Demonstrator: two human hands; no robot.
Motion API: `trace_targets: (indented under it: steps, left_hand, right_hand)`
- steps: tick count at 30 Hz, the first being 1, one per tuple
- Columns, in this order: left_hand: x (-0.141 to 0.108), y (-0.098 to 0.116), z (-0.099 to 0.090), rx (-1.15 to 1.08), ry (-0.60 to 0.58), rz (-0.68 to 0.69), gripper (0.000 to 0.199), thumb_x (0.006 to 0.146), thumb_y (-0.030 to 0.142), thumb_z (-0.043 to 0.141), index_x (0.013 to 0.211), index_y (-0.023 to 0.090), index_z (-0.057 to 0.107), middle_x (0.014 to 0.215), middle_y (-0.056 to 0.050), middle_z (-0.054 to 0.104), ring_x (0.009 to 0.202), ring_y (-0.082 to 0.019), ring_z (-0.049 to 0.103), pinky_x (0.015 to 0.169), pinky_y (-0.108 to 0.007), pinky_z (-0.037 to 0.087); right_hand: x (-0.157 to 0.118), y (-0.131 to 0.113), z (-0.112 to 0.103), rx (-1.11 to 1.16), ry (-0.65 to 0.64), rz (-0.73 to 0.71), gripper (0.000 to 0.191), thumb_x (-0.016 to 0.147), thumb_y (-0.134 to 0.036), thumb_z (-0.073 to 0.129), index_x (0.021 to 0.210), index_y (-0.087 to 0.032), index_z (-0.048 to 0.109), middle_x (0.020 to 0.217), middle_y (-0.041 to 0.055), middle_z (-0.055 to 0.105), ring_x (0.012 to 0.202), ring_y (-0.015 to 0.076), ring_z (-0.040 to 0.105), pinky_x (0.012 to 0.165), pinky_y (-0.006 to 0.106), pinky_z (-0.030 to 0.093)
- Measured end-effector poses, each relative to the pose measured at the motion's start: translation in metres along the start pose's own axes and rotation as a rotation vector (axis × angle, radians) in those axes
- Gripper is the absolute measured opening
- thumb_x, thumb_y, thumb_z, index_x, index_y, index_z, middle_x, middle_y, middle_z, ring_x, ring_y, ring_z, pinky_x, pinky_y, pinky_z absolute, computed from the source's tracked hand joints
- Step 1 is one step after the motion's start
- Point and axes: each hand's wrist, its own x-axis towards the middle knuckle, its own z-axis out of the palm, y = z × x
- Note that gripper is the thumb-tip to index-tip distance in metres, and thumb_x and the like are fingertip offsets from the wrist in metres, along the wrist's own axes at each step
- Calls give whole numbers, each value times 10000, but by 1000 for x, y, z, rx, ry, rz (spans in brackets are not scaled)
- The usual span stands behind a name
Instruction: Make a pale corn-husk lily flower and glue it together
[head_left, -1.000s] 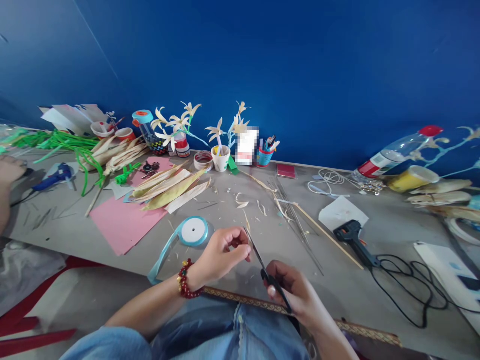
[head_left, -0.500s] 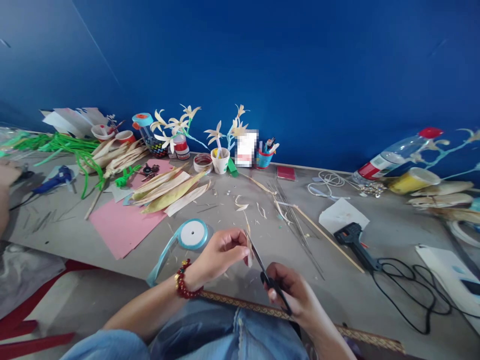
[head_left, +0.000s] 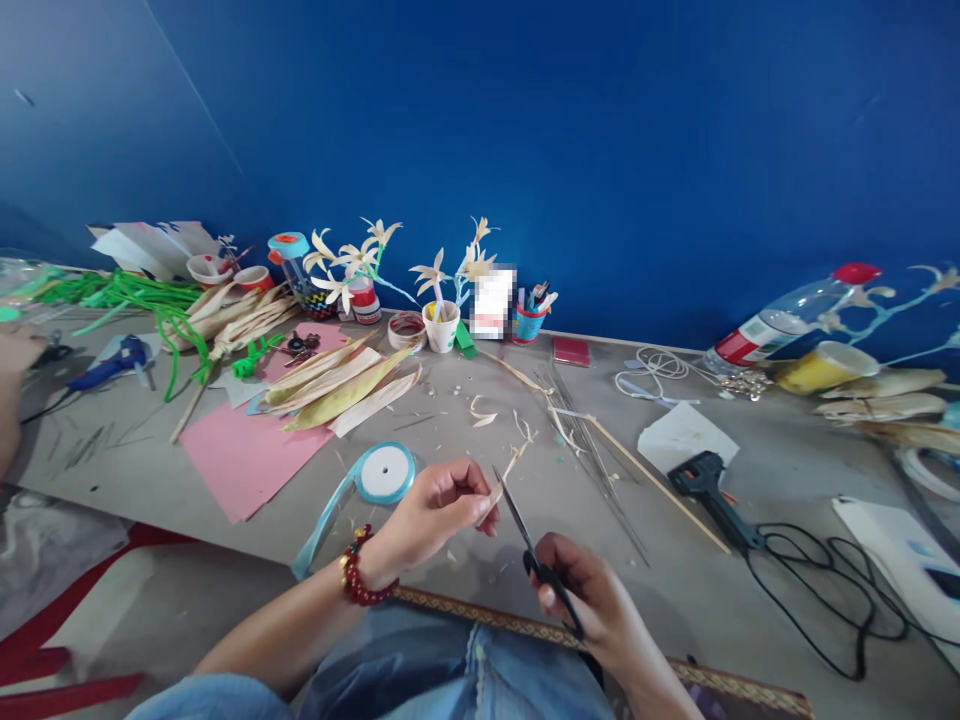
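Note:
Between the thumb and fingers of my left hand (head_left: 448, 508) is a thin, pale strip of dried corn husk (head_left: 514, 460), its far end pointing up and away over the table. My right hand (head_left: 581, 585) grips black-handled scissors (head_left: 519, 514), fingers in the loops. Their blades look nearly closed, with the tip right beside the strip at my left fingertips; whether they touch it I cannot tell. Small husk scraps (head_left: 484, 411) lie just beyond my hands. A spool of light-blue ribbon (head_left: 385, 472) rests left of my left hand, its tail trailing toward the table edge.
Dried husks (head_left: 352, 395) lie across pink paper (head_left: 244, 462). Husk flowers stand in a paper cup (head_left: 441, 328) near the wall. Thin wires (head_left: 592, 450) and a stick (head_left: 660, 485) lie right of centre, near a black glue gun (head_left: 712, 495). Another person's arm (head_left: 11, 385) shows far left.
My left hand has turned slightly and drawn a little left, so the husk strip now slants to the upper right. The scissors have stayed almost in place.

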Motion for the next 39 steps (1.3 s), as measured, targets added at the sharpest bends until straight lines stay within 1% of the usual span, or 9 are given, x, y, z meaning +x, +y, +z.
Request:
trace_targets:
  steps: [3,6,8,11,16,20,26,32,39]
  left_hand:
    - [-3,-1,2,-22,31,-60,163,851,276,590,763,147,543,746,-33,619,591,-135,626,577,-264,483]
    - [-7,-6,7,-76,62,-106,193,875,329,588,819,149,546,813,-44,637,555,-130,638,523,-255,489]
    - [-9,-10,10,-106,82,-96,206,868,340,619,839,149,548,815,-42,650,543,-113,633,529,-242,492]
    - [-11,-14,13,-148,112,-69,204,874,319,629,806,151,536,778,-28,655,526,-95,622,540,-229,488]
    - [-12,-12,12,-126,151,-36,173,883,289,605,799,151,544,783,-26,644,546,-106,626,550,-246,498]
    - [-12,-5,10,-36,96,-20,155,866,266,595,780,141,560,730,-19,618,571,-115,618,592,-265,512]
    - [-9,1,3,65,0,-112,109,824,240,586,798,135,572,718,-29,625,593,-127,620,601,-266,493]
    - [-8,4,0,83,-7,-124,128,815,263,603,781,146,562,717,-22,620,589,-126,619,592,-258,476]
    - [-7,5,-6,107,-12,-119,110,826,241,602,786,143,571,714,-16,626,579,-118,624,583,-245,473]
  right_hand:
    - [0,2,-1,-91,48,-47,504,727,-671,633,638,-209,452,584,-28,430,540,121,349,486,246,261]
    - [0,2,-1,-161,87,-75,485,727,-647,643,633,-211,452,571,-35,412,538,125,347,490,250,262]
    - [-1,1,0,-176,98,-74,486,721,-653,641,638,-212,454,567,-37,409,537,126,343,491,250,266]
    - [-3,3,0,-185,107,-78,479,727,-645,642,646,-213,452,576,-35,420,539,126,343,497,250,273]
    - [-6,4,1,-142,87,-83,486,741,-650,641,660,-214,442,595,-28,437,553,129,349,500,247,279]
    - [-6,-5,2,-86,37,-58,559,711,-740,617,680,-207,449,610,-25,434,567,128,351,502,242,282]
    - [-4,-13,-1,-4,-36,-12,619,660,-785,636,691,-202,431,614,-30,432,558,109,340,492,223,275]
    - [-3,-11,-2,11,-26,1,612,636,-773,666,676,-207,436,618,-31,407,561,109,322,467,213,267]
    - [-3,-13,-4,18,-45,27,635,599,-791,679,654,-214,421,597,-30,436,541,103,313,461,221,253]
